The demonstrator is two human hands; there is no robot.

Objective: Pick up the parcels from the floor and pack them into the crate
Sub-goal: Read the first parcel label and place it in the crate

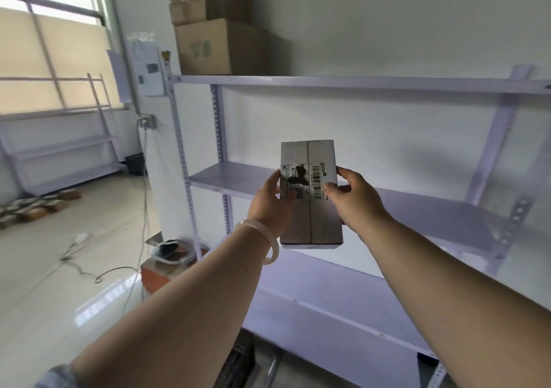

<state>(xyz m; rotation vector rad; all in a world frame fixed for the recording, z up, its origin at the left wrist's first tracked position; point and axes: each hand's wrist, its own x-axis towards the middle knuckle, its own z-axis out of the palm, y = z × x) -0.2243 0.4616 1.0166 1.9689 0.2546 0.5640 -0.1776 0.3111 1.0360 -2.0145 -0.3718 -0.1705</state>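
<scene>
Parcel mid-frame, gripped by left hand and right hand; keep level, support underside, crate unseen.

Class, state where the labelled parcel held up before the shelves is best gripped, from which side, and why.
Grip the parcel by its long side edges, near mid-height, coming in from left and right. It is a flat, narrow rectangle held long axis up. The left hand and right hand hold it so.

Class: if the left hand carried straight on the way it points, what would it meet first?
Beyond the parcel it grips, the left hand would probably reach the middle shelf first, though depth is unclear.
</scene>
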